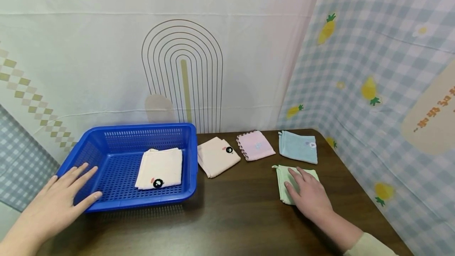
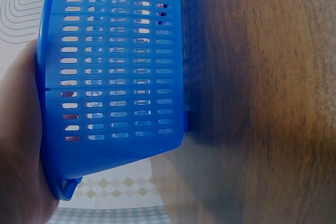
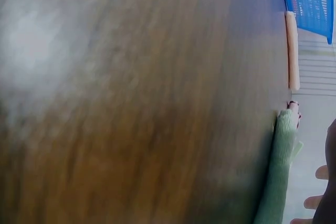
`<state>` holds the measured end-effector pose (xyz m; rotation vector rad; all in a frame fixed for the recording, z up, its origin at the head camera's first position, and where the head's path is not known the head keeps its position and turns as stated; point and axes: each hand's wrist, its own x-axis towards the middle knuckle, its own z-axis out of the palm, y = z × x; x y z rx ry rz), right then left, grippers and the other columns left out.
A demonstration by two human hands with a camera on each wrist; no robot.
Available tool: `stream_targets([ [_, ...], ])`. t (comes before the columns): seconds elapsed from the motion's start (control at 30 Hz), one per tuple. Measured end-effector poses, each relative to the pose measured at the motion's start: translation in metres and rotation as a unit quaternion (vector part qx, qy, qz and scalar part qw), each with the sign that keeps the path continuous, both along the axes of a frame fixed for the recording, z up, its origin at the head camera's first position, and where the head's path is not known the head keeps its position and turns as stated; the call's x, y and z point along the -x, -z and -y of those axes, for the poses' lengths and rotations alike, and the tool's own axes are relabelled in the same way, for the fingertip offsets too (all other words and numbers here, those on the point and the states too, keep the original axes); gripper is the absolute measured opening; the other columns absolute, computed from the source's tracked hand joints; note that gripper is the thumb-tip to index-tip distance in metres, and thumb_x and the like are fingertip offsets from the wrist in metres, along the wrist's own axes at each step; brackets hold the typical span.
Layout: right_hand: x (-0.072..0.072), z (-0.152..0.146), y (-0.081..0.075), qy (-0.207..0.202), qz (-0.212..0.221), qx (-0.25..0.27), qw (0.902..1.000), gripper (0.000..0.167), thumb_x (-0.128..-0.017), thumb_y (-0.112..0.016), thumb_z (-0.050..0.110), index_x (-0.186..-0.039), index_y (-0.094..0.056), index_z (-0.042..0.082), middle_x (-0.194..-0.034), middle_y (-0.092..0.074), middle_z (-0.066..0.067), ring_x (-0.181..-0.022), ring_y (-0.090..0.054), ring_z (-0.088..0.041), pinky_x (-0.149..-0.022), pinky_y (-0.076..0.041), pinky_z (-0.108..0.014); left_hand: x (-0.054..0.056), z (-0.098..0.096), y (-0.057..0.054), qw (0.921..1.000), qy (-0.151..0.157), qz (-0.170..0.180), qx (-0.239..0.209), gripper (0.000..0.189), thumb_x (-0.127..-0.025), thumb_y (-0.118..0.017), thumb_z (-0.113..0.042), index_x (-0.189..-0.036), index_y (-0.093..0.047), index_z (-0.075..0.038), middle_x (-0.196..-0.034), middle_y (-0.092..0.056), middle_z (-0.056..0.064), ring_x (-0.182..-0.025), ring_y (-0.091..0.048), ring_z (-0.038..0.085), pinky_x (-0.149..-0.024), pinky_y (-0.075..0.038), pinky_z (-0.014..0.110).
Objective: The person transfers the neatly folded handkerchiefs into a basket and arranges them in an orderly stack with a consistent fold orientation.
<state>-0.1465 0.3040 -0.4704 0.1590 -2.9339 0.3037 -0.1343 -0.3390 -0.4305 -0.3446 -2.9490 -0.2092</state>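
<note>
My left hand (image 1: 57, 204), fingers straight and spread, lies over the left front corner of a blue plastic basket (image 1: 142, 204). In the left wrist view the hand is beside the basket's rim (image 2: 44, 77); the fingertips are hidden there. Inside the basket lies a folded white towel (image 1: 161, 167) with a black embroidered eye. My right hand (image 1: 313, 196) is over a folded light green towel (image 1: 282, 185), its fingers loosely extended. The right wrist view shows a gap between these fingers (image 3: 313, 202) and the green towel (image 3: 281, 171).
A folded cream towel (image 1: 217, 159) sits against the basket's right side. Farther right are a lilac towel (image 1: 256, 147) with a checkered edge and a light blue towel (image 1: 296, 149). Patterned curtains (image 1: 249, 50) enclose the dark wooden table (image 1: 234, 224) at the back and sides.
</note>
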Motion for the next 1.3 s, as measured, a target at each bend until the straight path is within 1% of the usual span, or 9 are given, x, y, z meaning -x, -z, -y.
stream_targets([
  [0.1,0.000,-0.004,0.000,0.007,0.004,-0.003,1.0000,0.059,-0.103,-0.042,0.051,-0.147,-0.049,0.011,-0.147,-0.045,-0.025,-0.133,-0.042,-0.047,-0.102,-0.035,-0.067,0.000,0.000,0.000,1.0000,-0.002,0.002,0.000,0.080,-0.095,-0.056,-0.057,-0.153,-0.035,-0.006,-0.154,-0.030,0.031,-0.139,-0.023,0.056,-0.110,0.028,0.046],
  [0.33,0.000,-0.014,0.001,0.022,0.008,-0.007,0.9997,0.061,-0.103,-0.041,0.052,-0.146,-0.049,0.009,-0.146,-0.044,-0.028,-0.131,-0.042,-0.051,-0.099,-0.036,-0.069,0.000,-0.001,-0.001,0.9995,-0.010,0.030,0.006,0.083,-0.096,-0.052,-0.060,-0.154,-0.032,-0.005,-0.155,-0.025,0.033,-0.141,-0.018,0.057,-0.108,0.029,0.047],
  [0.4,0.000,-0.017,0.001,0.026,0.011,-0.007,0.9996,0.062,-0.103,-0.041,0.053,-0.146,-0.048,0.008,-0.146,-0.043,-0.029,-0.129,-0.042,-0.052,-0.099,-0.036,-0.070,0.000,-0.001,-0.001,0.9994,-0.011,0.033,0.006,0.083,-0.096,-0.052,-0.061,-0.154,-0.033,-0.005,-0.155,-0.025,0.033,-0.140,-0.018,0.057,-0.108,0.029,0.048],
  [0.53,-0.002,-0.022,0.000,0.034,0.021,-0.006,0.9992,0.065,-0.103,-0.038,0.055,-0.146,-0.048,0.007,-0.146,-0.041,-0.032,-0.128,-0.042,-0.055,-0.098,-0.035,-0.071,0.000,-0.001,-0.002,0.9994,-0.011,0.033,0.005,0.083,-0.096,-0.052,-0.061,-0.154,-0.033,-0.005,-0.155,-0.025,0.033,-0.140,-0.018,0.057,-0.108,0.029,0.049],
  [0.73,-0.004,-0.028,0.000,0.048,0.036,-0.006,0.9982,0.070,-0.102,-0.036,0.058,-0.146,-0.047,0.006,-0.146,-0.039,-0.034,-0.126,-0.042,-0.057,-0.095,-0.037,-0.072,0.000,-0.001,-0.002,0.9994,-0.013,0.033,0.004,0.083,-0.096,-0.052,-0.061,-0.154,-0.033,-0.005,-0.155,-0.025,0.033,-0.140,-0.018,0.057,-0.108,0.029,0.049],
  [0.83,-0.003,-0.032,0.001,0.058,0.046,-0.008,0.9973,0.074,-0.101,-0.032,0.062,-0.147,-0.045,0.005,-0.146,-0.038,-0.035,-0.125,-0.042,-0.057,-0.094,-0.037,-0.072,0.000,-0.001,-0.002,0.9994,-0.013,0.033,0.004,0.083,-0.096,-0.052,-0.061,-0.154,-0.033,-0.004,-0.155,-0.025,0.033,-0.140,-0.017,0.057,-0.108,0.029,0.049],
  [0.97,-0.003,-0.036,0.001,0.066,0.058,-0.007,0.9961,0.078,-0.101,-0.029,0.065,-0.148,-0.043,0.004,-0.146,-0.035,-0.036,-0.125,-0.040,-0.059,-0.094,-0.037,-0.073,0.001,0.000,-0.002,0.9994,-0.011,0.032,0.003,0.083,-0.096,-0.052,-0.060,-0.154,-0.033,-0.004,-0.155,-0.025,0.033,-0.141,-0.017,0.057,-0.108,0.029,0.049],
  [1.3,-0.001,-0.043,0.002,0.080,0.085,0.001,0.9932,0.082,-0.099,-0.028,0.068,-0.150,-0.039,0.004,-0.144,-0.033,-0.040,-0.123,-0.038,-0.063,-0.092,-0.035,-0.075,0.001,-0.001,-0.002,0.9993,-0.010,0.035,0.005,0.083,-0.096,-0.052,-0.061,-0.153,-0.033,-0.004,-0.155,-0.025,0.033,-0.140,-0.017,0.057,-0.108,0.029,0.049],
])
